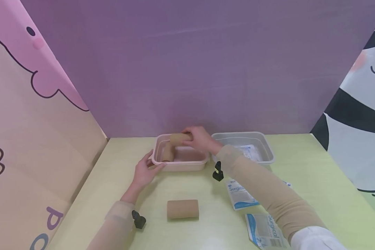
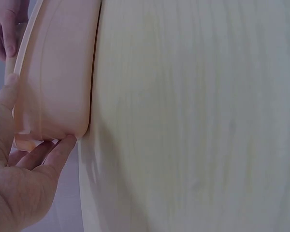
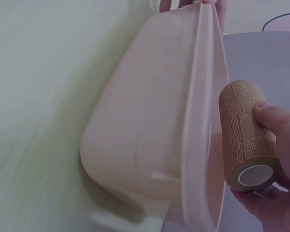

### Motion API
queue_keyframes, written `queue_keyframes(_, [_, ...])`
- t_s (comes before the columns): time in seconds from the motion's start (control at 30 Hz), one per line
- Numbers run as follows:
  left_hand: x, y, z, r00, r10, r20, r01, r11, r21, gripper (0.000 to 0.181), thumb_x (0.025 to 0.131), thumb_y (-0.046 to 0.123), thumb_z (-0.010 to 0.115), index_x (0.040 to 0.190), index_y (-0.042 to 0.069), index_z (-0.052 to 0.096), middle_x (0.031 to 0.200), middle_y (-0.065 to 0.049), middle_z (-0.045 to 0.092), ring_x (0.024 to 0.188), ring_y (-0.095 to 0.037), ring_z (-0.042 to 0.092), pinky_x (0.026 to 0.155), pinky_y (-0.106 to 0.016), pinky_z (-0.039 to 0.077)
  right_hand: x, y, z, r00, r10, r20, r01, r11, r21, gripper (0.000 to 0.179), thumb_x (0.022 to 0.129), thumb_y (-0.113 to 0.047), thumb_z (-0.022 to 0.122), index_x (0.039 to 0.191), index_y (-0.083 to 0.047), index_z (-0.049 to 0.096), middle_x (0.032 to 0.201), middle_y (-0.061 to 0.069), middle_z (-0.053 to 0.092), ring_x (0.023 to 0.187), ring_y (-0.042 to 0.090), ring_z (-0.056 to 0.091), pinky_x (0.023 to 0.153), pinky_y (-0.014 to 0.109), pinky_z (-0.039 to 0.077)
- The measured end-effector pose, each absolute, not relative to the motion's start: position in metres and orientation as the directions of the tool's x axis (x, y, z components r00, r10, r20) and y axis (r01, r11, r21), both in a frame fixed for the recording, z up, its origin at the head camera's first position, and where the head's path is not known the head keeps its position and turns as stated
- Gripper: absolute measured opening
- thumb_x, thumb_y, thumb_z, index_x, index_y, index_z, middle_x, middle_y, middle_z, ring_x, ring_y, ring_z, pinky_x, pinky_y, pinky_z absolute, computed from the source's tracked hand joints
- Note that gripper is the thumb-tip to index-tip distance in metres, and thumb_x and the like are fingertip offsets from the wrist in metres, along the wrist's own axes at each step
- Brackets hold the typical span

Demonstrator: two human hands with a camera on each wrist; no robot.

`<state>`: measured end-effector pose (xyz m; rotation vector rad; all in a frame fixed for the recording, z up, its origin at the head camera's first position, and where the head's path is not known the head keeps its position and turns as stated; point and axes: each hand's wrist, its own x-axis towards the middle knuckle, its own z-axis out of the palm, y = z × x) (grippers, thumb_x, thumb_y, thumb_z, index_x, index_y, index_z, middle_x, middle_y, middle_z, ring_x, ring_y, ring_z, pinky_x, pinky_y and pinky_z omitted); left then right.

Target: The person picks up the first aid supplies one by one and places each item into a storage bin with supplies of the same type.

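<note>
My right hand (image 1: 200,139) grips a tan roll of self-adhesive bandage (image 3: 246,130) over the back of a pink plastic basket (image 1: 181,167). Its crinkled surface and white core show in the right wrist view. A second bandage roll (image 1: 168,152) lies inside the basket at the left end. With thumb on the rim and fingers curled against the end wall, my left hand (image 2: 24,174) holds the basket's left end. Nearer the front of the table, a third bandage roll (image 1: 182,209) lies on its side.
A light grey basket (image 1: 266,149) with a white-and-blue packet (image 1: 250,152) inside stands right of the pink one. Two packets, an upper packet (image 1: 241,197) and a lower packet (image 1: 264,229), lie partly under the right forearm. A purple wall (image 1: 187,69) closes the table's back edge.
</note>
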<state>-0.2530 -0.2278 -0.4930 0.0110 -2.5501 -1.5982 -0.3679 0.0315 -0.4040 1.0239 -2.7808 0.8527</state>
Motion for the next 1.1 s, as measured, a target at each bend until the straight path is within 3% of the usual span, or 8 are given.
queue_keyframes(0.37, [-0.248,-0.227,-0.493,-0.989,-0.093,0.112,0.062,0.426,0.903,0.092,0.091,0.033,0.087,0.164,0.004,0.038,0.141,-0.025,0.069,0.128,-0.036,0.070,0.103,-0.048,0.060,-0.365,0.025,-0.415,-0.791,-0.579,0.198,-0.595,0.654,-0.467,0.044,0.098,-0.025,0.079,0.133,-0.002,0.068,0.128,0.016,0.074,0.117,0.031,0.071,0.107,0.044,0.057])
queue_keyframes(0.83, [-0.249,-0.224,-0.496,-0.989,-0.094,0.113,0.064,0.417,0.907,0.090,0.090,0.034,0.088,0.162,0.007,0.041,0.136,-0.022,0.073,0.126,-0.035,0.071,0.104,-0.050,0.059,-0.366,0.026,-0.424,-0.785,-0.602,0.148,-0.614,0.721,-0.321,0.045,0.100,-0.028,0.076,0.134,0.000,0.068,0.130,0.018,0.075,0.124,0.035,0.070,0.112,0.046,0.054])
queue_keyframes(1.1, [-0.251,-0.216,-0.498,-0.991,-0.087,0.106,0.060,0.419,0.906,0.090,0.090,0.036,0.087,0.163,0.009,0.041,0.136,-0.020,0.073,0.128,-0.035,0.070,0.109,-0.053,0.056,-0.367,0.032,-0.434,-0.800,-0.585,0.132,-0.596,0.752,-0.282,0.044,0.099,-0.031,0.076,0.131,-0.001,0.069,0.126,0.017,0.076,0.119,0.036,0.071,0.108,0.049,0.056])
